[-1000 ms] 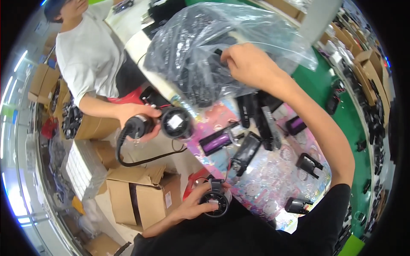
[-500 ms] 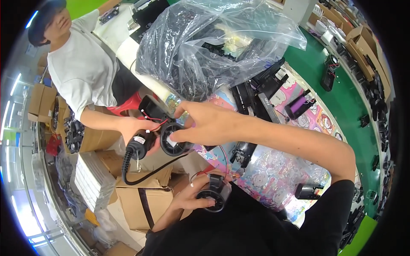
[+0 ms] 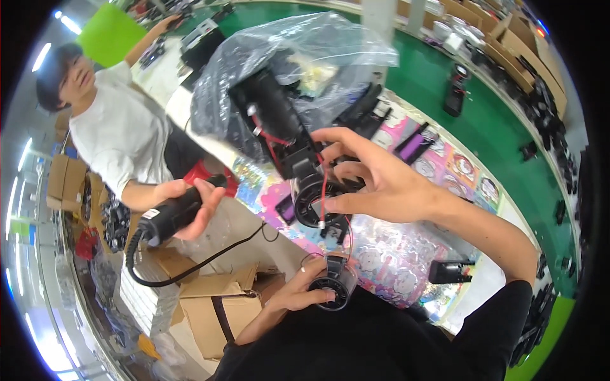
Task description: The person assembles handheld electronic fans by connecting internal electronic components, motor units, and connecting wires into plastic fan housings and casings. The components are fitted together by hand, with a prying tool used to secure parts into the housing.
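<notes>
My right hand (image 3: 391, 184) is closed round the ring end of a black plastic housing (image 3: 270, 114), thumb and fingers on its round rim. The housing's long open body tilts up to the far left, with red wires running along it. Low and near my body, my left hand (image 3: 295, 292) grips a similar round black housing (image 3: 335, 265), thumb on its ring face. A thin wire trails above it. To the left, another person's hand (image 3: 206, 206) holds a black corded electric screwdriver (image 3: 178, 217), apart from my housing.
A large clear plastic bag (image 3: 213, 95) of black parts lies on the table, which has a colourful cartoon cover (image 3: 387, 254). Black housings (image 3: 448, 272) lie on it. A green conveyor belt (image 3: 422, 73) passes beyond. A cardboard box (image 3: 213, 317) stands at lower left; a person (image 3: 124, 120) is at left.
My right hand has moved right with its housing, away from the other person's hand, and the housing's long body now shows. The screwdriver has moved left of it. My left hand keeps its hold.
</notes>
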Demonstrator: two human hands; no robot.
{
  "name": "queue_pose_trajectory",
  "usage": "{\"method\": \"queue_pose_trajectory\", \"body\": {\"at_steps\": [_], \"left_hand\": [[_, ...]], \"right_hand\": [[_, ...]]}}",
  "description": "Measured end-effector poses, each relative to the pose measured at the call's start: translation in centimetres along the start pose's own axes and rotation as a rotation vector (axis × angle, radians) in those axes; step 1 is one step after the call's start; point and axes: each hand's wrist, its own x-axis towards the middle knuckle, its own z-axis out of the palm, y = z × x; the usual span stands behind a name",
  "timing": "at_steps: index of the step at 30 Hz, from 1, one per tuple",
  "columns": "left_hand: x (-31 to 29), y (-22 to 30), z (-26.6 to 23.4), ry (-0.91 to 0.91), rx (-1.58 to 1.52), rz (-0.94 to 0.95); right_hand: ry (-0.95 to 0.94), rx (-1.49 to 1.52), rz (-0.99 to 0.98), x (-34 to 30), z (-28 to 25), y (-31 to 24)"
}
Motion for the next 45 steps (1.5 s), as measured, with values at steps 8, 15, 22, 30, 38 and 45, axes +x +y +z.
{"method": "queue_pose_trajectory", "body": {"at_steps": [8,15,22,30,38,45], "left_hand": [[4.1,-0.4,2.1,-0.065,0.016,0.008],[6.1,-1.8,3.6,0.120,0.050,0.062],[10.3,2.4,4.6,0.219,-0.170,0.614],[13.4,4.1,2.8,0.038,-0.210,0.549],[14.0,5.6,2.1,0.123,-0.469,0.595],[13.3,7.1,0.2,-0.001,-0.487,0.423]], "right_hand": [[0.487,0.100,-0.288,-7.3,-1.5,0.1],[0.679,0.112,-0.428,-9.2,-3.2,1.1],[0.627,0.239,-0.251,-8.0,-2.2,1.8],[0.490,-0.570,0.196,-8.9,-1.9,3.7],[0.498,0.172,0.292,-9.2,-1.9,3.5],[0.539,-0.247,-0.090,-14.0,-3.9,2.7]]}}
